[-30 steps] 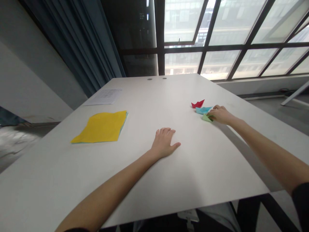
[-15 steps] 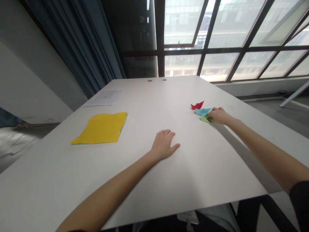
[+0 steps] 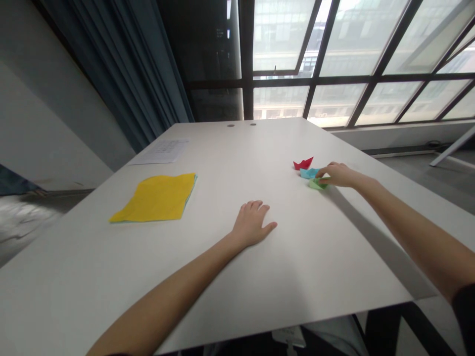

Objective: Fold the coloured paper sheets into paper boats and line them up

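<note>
My left hand (image 3: pixel 252 223) lies flat on the white table (image 3: pixel 282 277) with its fingers spread, holding nothing. At the right, a red paper boat (image 3: pixel 303 163), a light blue paper boat (image 3: pixel 308 173) and a light green paper boat (image 3: pixel 317 184) stand close together in a slanting row. My right hand (image 3: pixel 337 174) arches over the green boat, with thumb and fingers apart. Its fingertips reach the green boat's upper edge and cover the right end of the blue one. Whether they touch the paper is hard to see.
A stack of square paper, yellow sheet (image 3: pixel 158 198) on top, lies left of my left hand. Behind it is a printed white sheet (image 3: pixel 163 151). A blue curtain (image 3: pixel 122 64) hangs at the left, and windows stand beyond the table's far edge.
My right hand has loosened around the green boat and lifted slightly, so more of that boat shows. My left hand and the other boats stay in place.
</note>
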The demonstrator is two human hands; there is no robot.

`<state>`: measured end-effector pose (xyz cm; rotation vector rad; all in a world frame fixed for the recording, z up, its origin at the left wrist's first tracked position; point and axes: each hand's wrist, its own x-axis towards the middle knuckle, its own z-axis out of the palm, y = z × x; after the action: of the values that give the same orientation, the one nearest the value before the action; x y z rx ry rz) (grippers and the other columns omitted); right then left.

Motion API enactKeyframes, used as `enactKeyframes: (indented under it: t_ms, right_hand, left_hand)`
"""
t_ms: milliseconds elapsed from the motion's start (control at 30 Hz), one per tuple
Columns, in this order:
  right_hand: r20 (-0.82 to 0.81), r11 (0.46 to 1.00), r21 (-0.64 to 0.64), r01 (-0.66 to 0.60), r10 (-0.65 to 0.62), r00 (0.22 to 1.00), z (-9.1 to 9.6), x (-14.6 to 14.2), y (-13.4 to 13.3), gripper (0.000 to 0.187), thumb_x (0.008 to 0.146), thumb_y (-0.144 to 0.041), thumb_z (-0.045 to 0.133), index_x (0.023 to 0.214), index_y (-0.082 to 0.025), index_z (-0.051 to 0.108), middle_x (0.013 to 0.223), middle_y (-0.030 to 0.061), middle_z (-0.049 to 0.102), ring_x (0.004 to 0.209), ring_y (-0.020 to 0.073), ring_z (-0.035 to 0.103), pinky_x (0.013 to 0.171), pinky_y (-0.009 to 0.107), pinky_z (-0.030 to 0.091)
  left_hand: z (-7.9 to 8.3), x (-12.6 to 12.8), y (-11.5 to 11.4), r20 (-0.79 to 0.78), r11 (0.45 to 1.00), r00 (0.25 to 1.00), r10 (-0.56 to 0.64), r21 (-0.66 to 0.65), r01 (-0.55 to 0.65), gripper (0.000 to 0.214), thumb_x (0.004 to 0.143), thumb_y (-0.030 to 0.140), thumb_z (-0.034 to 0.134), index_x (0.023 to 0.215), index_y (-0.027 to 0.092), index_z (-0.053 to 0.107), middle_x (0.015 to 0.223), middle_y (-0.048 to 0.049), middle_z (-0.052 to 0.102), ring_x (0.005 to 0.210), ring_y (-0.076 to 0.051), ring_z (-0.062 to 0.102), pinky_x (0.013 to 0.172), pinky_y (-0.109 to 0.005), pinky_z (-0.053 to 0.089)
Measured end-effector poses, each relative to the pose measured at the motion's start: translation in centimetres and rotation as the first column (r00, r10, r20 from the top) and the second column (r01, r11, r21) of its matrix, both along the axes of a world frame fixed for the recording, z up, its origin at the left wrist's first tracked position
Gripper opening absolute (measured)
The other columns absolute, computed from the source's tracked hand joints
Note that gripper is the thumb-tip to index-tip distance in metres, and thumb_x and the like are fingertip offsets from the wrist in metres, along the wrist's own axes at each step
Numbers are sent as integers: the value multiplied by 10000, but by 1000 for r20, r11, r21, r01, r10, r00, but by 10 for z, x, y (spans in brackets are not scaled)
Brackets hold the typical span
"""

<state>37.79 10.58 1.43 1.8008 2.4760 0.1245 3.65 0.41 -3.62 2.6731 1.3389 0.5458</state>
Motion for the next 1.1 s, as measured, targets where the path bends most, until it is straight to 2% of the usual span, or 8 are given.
enactKeyframes:
  t_ms: [100,167,233,333,400,467,600,1100]
  right_hand:
    - [-98,982,159,-97,114,989,15,-22,-10,297,816,-372,439,946,-221,660,943,54,672,914,247,542,781,365,399]
    - [-170,945,242,-219,263,950,21,-45,-20,323,858,-357,393,984,-192,641,986,67,660,938,227,550,860,372,385]
    - [-225,912,276,-304,369,902,20,-70,-32,340,875,-363,378,1008,-175,627,1017,85,648,995,225,540,904,378,376]
    - [-259,886,205,-416,459,850,3,-103,-49,406,875,-414,382,1156,-176,552,1159,98,593,1111,233,493,967,409,348]
    - [-258,896,125,-425,443,858,-15,-117,-57,502,884,-452,344,1310,-191,404,1314,98,472,1232,254,385,1004,454,305]
    - [-244,913,68,-402,406,881,-32,-126,-61,548,895,-475,290,1383,-227,264,1399,99,351,1293,276,286,1025,528,229]
    - [-230,929,21,-370,364,902,-51,-133,-63,606,883,-519,282,1405,-224,194,1442,113,240,1320,302,199,1028,566,179]
    - [-304,947,-17,-320,300,904,-54,-130,-65,617,859,-577,279,1387,-257,263,1445,90,243,1321,282,211,1047,517,182]
  left_hand:
    - [3,-3,4,-30,999,999,-31,-9,31,445,786,495,485,1135,219,495,1195,-111,504,1105,-268,438,930,-446,354]
    - [5,-9,10,-56,997,995,-77,-10,77,439,791,485,482,1143,222,493,1194,-113,510,1111,-266,444,923,-437,364]
    - [7,-18,19,-91,995,991,-98,-4,98,464,795,489,474,1175,222,477,1230,-120,493,1152,-272,421,953,-450,334]
    - [8,-32,33,-161,999,986,-51,-25,48,572,816,527,410,1307,238,356,1382,-128,353,1274,-300,290,1010,-527,218]
    - [7,-39,39,-196,996,980,-29,-89,12,604,843,545,325,1372,270,232,1441,-115,257,1317,-294,214,1013,-548,189]
    - [6,-43,42,-224,990,974,-39,-144,6,607,852,565,265,1388,294,179,1463,-101,203,1335,-286,171,1014,-555,174]
    - [4,-42,42,-247,987,967,-64,-160,24,620,836,603,248,1381,310,207,1473,-94,164,1343,-287,141,1019,-567,144]
    - [5,-35,38,-318,987,947,-44,-157,-7,656,831,635,175,1391,294,191,1477,-99,144,1347,-283,124,1028,-544,159]
